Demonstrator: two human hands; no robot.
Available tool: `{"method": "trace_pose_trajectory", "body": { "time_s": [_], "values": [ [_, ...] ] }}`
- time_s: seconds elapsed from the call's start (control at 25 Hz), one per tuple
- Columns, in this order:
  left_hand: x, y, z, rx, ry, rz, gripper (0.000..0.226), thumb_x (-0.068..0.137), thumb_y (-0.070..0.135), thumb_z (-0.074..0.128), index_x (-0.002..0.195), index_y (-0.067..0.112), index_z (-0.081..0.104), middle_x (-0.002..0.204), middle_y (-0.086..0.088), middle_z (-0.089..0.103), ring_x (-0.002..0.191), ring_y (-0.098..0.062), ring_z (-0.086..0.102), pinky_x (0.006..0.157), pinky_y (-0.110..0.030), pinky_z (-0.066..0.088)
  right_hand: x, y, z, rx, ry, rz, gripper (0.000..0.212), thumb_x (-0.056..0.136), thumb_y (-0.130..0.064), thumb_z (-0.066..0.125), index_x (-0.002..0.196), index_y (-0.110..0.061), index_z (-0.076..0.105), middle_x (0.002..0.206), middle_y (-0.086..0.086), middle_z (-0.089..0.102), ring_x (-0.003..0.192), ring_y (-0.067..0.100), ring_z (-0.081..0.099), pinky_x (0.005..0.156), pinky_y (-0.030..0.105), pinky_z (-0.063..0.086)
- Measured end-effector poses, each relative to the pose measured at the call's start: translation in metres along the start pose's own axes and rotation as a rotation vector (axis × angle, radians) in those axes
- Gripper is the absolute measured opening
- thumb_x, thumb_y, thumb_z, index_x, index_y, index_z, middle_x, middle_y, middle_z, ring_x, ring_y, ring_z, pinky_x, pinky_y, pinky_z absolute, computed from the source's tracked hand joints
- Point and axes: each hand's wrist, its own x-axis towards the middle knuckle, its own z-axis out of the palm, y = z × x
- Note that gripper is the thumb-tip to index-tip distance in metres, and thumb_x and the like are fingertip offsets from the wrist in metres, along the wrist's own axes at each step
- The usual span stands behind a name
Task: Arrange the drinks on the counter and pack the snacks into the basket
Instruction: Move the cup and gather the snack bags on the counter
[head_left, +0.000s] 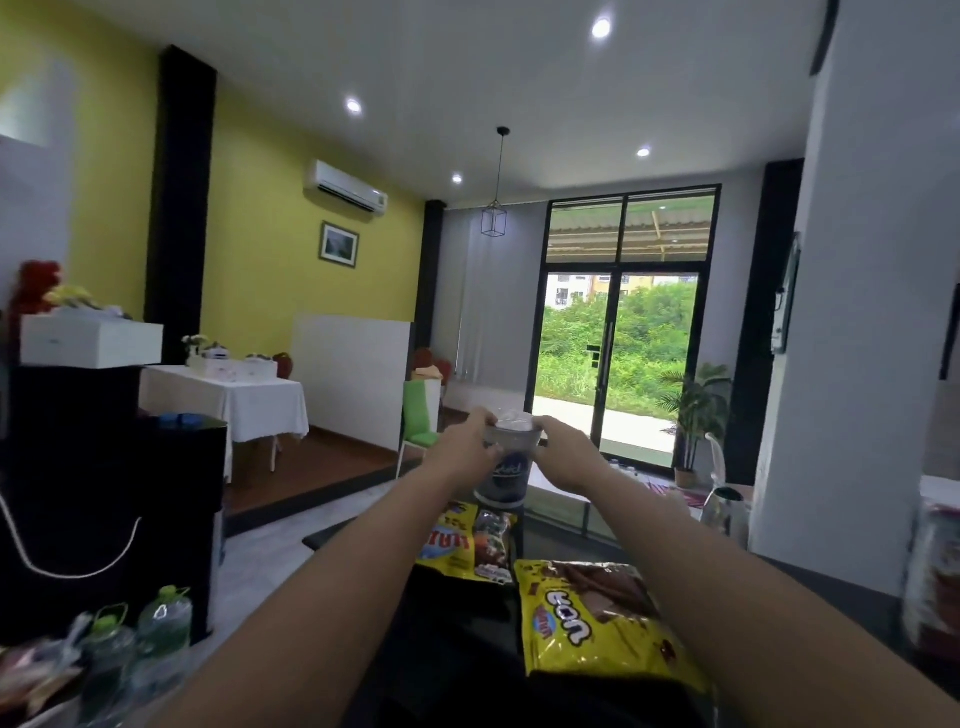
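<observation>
I see a yellow-green wall (270, 208) with an air conditioner (347, 186) and a framed picture (339, 244), lit recessed ceiling lights (354, 106), a glass door (618, 358) onto greenery, a white-clothed table (244, 400), and what may be a potted palm (693, 415).

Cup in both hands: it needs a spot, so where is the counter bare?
Bare dark counter for the cup lies left of the near yellow bag, just nearer than the far yellow bag. The bottles crowd the lower left.
</observation>
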Motion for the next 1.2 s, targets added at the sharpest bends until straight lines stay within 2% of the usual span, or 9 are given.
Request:
{"method": "trace_pose_trajectory", "body": {
  "time_s": [0.12,0.24,0.36,0.52,0.64,0.72,0.92,1.08,1.2],
  "values": [
    [-0.007,0.015,0.005,-0.051,0.158,-0.028,0.018,0.089,0.026,0.060,0.103,0.021,0.051,0.107,-0.007,0.065,0.079,-0.014,0.053,0.052,-0.018,0.033,-0.021,-0.003,-0.003,0.063,0.115,-0.005,0.035,0.093,-0.012,0.053,0.128,-0.012,0.054,0.125,0.013,0.063,0.109,0.029,0.059,0.086,0.034,0.047],
    [-0.019,0.037,0.001,-0.080,0.227,0.017,0.013,0.089,0.029,0.062,0.098,0.021,0.056,0.103,-0.004,0.067,0.080,-0.012,0.055,0.057,-0.020,0.039,-0.043,-0.006,-0.025,0.123,0.253,0.011,0.033,0.091,-0.005,0.050,0.122,-0.010,0.061,0.118,0.013,0.067,0.101,0.027,0.063,0.082,0.036,0.052],
    [-0.033,0.066,-0.002,-0.107,0.249,0.104,0.017,0.088,0.033,0.064,0.099,0.020,0.059,0.102,-0.003,0.069,0.081,-0.011,0.057,0.067,-0.025,0.046,-0.069,-0.003,-0.059,0.132,0.313,0.021,0.040,0.089,-0.006,0.054,0.129,-0.011,0.060,0.123,0.010,0.066,0.106,0.023,0.060,0.080,0.026,0.046],
    [-0.056,0.115,0.009,-0.163,0.178,0.175,0.018,0.087,0.032,0.065,0.099,0.019,0.060,0.103,-0.005,0.070,0.083,-0.015,0.061,0.065,-0.026,0.047,-0.115,0.010,-0.110,0.138,0.341,0.037,0.034,0.086,-0.013,0.062,0.120,-0.012,0.066,0.117,0.009,0.068,0.092,0.016,0.055,0.062,0.015,0.039],
    [-0.070,0.148,0.029,-0.160,0.109,0.203,0.017,0.087,0.034,0.065,0.097,0.021,0.059,0.104,-0.004,0.070,0.083,-0.015,0.059,0.059,-0.021,0.039,-0.149,0.025,-0.137,0.105,0.365,0.121,0.032,0.082,-0.017,0.069,0.108,0.001,0.068,0.110,0.017,0.069,0.099,0.030,0.062,0.075,0.036,0.049],
    [-0.080,0.165,0.046,-0.165,0.044,0.222,0.014,0.087,0.035,0.064,0.094,0.024,0.057,0.104,-0.004,0.070,0.081,-0.014,0.059,0.060,-0.022,0.040,-0.169,0.041,-0.148,0.038,0.366,0.175,0.029,0.082,-0.016,0.068,0.104,0.002,0.069,0.108,0.017,0.068,0.099,0.030,0.061,0.085,0.041,0.051],
    [-0.096,0.194,0.092,-0.200,-0.079,0.264,0.015,0.088,0.037,0.063,0.094,0.025,0.056,0.105,-0.003,0.070,0.083,-0.014,0.061,0.062,-0.024,0.044,-0.210,0.085,-0.159,-0.040,0.401,0.226,0.019,0.084,-0.012,0.066,0.096,0.002,0.071,0.100,0.016,0.069,0.088,0.025,0.062,0.079,0.040,0.054],
    [-0.092,0.209,0.116,-0.243,-0.084,0.259,0.018,0.088,0.036,0.061,0.099,0.023,0.057,0.108,-0.003,0.069,0.094,-0.020,0.062,0.082,-0.037,0.051,-0.219,0.106,-0.163,-0.070,0.459,0.258,0.016,0.085,-0.011,0.065,0.096,-0.001,0.071,0.096,0.014,0.071,0.078,0.019,0.059,0.074,0.035,0.052],
    [-0.086,0.218,0.132,-0.304,-0.113,0.262,0.015,0.089,0.031,0.060,0.099,0.022,0.055,0.108,-0.005,0.068,0.089,-0.018,0.061,0.076,-0.034,0.050,-0.214,0.119,-0.169,-0.091,0.462,0.273,0.020,0.087,-0.010,0.064,0.104,-0.005,0.072,0.103,0.010,0.072,0.081,0.015,0.058,0.073,0.027,0.051]
  ]
}}
